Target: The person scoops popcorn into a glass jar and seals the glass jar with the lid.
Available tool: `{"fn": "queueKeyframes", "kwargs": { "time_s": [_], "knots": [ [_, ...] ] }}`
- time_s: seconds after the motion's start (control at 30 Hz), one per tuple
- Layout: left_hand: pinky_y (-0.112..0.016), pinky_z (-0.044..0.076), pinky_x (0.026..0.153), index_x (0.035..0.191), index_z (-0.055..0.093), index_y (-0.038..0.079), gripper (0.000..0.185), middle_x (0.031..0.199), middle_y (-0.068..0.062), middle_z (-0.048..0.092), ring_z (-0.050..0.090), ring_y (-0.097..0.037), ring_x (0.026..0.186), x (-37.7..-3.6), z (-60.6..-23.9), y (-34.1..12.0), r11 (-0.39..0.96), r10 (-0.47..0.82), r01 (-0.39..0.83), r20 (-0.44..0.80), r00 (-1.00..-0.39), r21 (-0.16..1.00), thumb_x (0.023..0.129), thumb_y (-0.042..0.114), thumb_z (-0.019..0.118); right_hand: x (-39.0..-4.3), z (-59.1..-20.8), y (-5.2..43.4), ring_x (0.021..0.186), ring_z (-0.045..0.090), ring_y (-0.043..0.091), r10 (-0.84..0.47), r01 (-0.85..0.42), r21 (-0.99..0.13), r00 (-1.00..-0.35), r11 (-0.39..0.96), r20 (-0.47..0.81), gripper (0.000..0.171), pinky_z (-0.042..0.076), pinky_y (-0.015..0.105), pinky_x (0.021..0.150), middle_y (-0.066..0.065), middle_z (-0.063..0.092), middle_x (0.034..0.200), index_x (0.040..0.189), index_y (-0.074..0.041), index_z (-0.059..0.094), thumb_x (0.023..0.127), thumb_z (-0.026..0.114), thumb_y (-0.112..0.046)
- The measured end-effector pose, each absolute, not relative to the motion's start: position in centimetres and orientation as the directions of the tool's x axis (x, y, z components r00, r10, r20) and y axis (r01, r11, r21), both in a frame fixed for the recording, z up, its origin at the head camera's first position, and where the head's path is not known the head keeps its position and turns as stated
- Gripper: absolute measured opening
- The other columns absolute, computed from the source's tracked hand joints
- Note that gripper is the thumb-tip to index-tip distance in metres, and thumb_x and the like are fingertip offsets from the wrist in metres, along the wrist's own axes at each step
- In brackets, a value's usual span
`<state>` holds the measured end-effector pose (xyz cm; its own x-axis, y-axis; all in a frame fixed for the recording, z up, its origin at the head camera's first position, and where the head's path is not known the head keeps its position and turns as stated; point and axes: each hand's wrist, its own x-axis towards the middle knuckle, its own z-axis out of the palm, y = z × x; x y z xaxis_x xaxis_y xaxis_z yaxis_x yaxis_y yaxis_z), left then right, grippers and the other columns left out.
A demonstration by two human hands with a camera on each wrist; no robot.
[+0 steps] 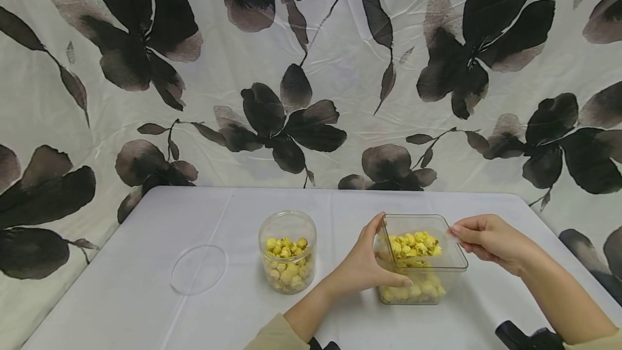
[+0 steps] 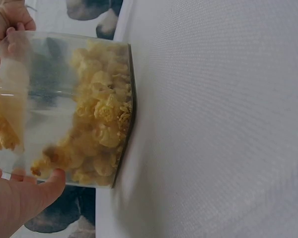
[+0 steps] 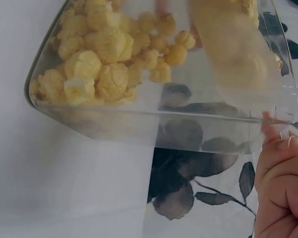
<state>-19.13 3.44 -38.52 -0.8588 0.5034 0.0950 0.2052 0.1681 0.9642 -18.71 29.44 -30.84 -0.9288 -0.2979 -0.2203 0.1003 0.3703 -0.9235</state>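
My left hand [image 1: 362, 266] grips the left side of a clear rectangular container [image 1: 459, 269], thumb on its front wall. Yellow popcorn [image 2: 99, 119] fills the lower part of the container, which stands on the table. At the right rim, my right hand [image 1: 491, 242] pinches the end of a clear, see-through piece that looks like a scoop [image 3: 228, 64]. Its body lies tilted inside the container's upper part, with popcorn [image 1: 413, 244] in or behind it. Glare and the clear walls blur its exact outline.
Left of the container stands a round clear jar [image 1: 288, 255], uncovered and partly filled with popcorn. Farther left, a clear round lid [image 1: 199, 269] lies on the white table [image 1: 121, 296]. A floral cloth [image 1: 311, 42] hangs behind the table's back edge.
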Motion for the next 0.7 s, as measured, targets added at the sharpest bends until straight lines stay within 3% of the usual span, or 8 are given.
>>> {"fn": "queueKeyframes", "kwargs": {
  "time_s": [0.3, 0.7],
  "knots": [
    [-0.047, 0.030, 0.104, 0.147, 0.009, 0.035, 0.115, 0.147, 0.004, 0.021, 0.022, -0.014, 0.135, -19.17, -38.67, 3.49, 0.188, 0.500, 0.218, 0.098, -0.861, 0.958, 0.064, 0.023, 0.087, -18.62, -31.05, 30.27, 0.046, 0.030, 0.001, -0.427, 0.041, -0.950, -0.886, 0.311, -0.178, 0.027, 0.013, 0.026, 0.041, -0.006, 0.051, 0.062, 0.086, -0.012, 0.068, 0.098, 0.045, -0.009],
    [-0.048, 0.026, 0.106, 0.148, 0.010, 0.033, 0.117, 0.147, 0.003, 0.021, 0.023, -0.014, 0.135, -19.17, -38.72, 3.52, 0.200, 0.494, 0.221, 0.097, -0.864, 0.954, 0.062, 0.024, 0.088, -18.37, -31.08, 30.52, 0.046, 0.030, 0.001, -0.477, 0.066, -0.955, -0.855, 0.289, -0.203, 0.027, 0.011, 0.027, 0.042, -0.008, 0.050, 0.062, 0.084, -0.015, 0.069, 0.098, 0.046, -0.010]
  ]
}}
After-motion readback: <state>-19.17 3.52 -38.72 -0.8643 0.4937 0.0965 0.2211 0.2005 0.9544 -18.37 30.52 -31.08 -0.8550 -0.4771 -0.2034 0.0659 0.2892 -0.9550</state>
